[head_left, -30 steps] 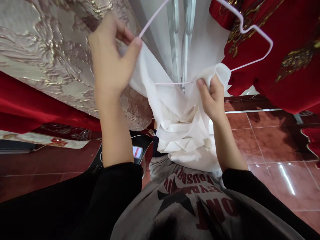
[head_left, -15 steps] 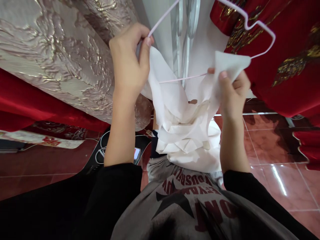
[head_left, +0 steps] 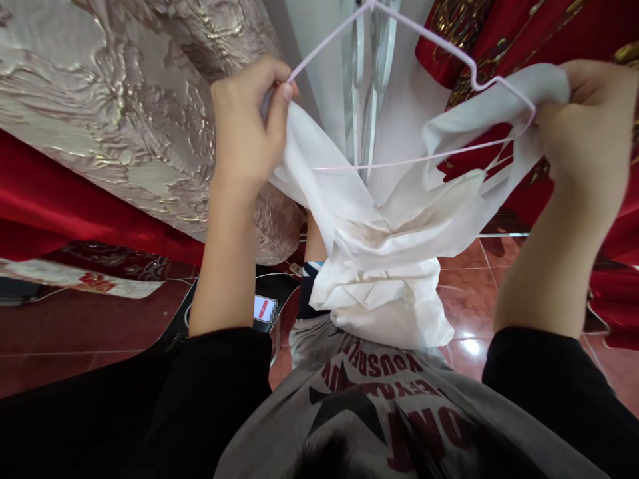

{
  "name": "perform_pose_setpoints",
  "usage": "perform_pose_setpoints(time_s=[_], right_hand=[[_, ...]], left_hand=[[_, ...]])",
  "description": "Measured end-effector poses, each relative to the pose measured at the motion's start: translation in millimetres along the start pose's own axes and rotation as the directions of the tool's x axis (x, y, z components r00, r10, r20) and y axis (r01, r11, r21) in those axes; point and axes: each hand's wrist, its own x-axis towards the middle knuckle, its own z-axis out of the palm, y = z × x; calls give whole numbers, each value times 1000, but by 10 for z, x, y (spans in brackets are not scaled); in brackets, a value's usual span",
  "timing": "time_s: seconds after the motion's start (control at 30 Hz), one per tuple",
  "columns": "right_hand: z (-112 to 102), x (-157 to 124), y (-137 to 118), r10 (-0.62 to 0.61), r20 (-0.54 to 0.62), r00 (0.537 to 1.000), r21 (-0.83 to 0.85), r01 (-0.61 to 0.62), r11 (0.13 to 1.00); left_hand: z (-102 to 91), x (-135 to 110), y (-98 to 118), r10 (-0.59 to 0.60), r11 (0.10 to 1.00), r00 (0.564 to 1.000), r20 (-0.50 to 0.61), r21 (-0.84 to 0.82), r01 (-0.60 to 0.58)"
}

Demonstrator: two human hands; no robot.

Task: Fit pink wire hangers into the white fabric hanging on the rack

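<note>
Gripping what with the left hand (head_left: pixel 252 123)?

Pinching one sloping arm of a pale pink hanger (head_left: pixel 429 34) between thumb and fingers, right by some white cloth (head_left: pixel 399 249) draped at that end.

And with the right hand (head_left: pixel 584 116)?

Clutching a fold of the same white cloth, out at the hanger's other end. Can't tell if pinching the wire too, tbh.

Wondering about the rest of the cloth.

Sagging between both hands, below the hanger's bottom bar, then bunched up next to a gray printed shirt (head_left: pixel 354 399).

Seeing anything farther out?

Yep, spotting a lit phone (head_left: pixel 262 308) beside the left forearm, shiny embossed fabric (head_left: pixel 100 106) and plain red fabric (head_left: pixel 64 193) off left, gold-decorated red cloth (head_left: pixel 492 36) off right, plus red floor tiles (head_left: pixel 469 296) underneath.
</note>
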Motion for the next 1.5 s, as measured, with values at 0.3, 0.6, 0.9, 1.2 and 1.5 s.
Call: perform_pose_setpoints(time_s=[0.3,0.6,0.9,1.2,1.5], right_hand=[[45,-138,-445,-218,229,949,-296,281,913],[231,-428,-529,-56,383,922,-271,170,947],[594,-443,233,-73,54,996,423,44,905],[581,14,765,54,-470,881,404,160,901],[305,161,220,-224,3,975,206,219,954]], left_hand=[[36,-5,-20,-17,999,999,-46,-39,16],[136,-45,25,-29,998,996,-80,-51,25],[149,-45,-29,-17,999,997,-72,-43,14],[113,-30,6,-24,998,997,-70,-56,20],[139,-46,-47,5,996,996,-84,-90,-12]])
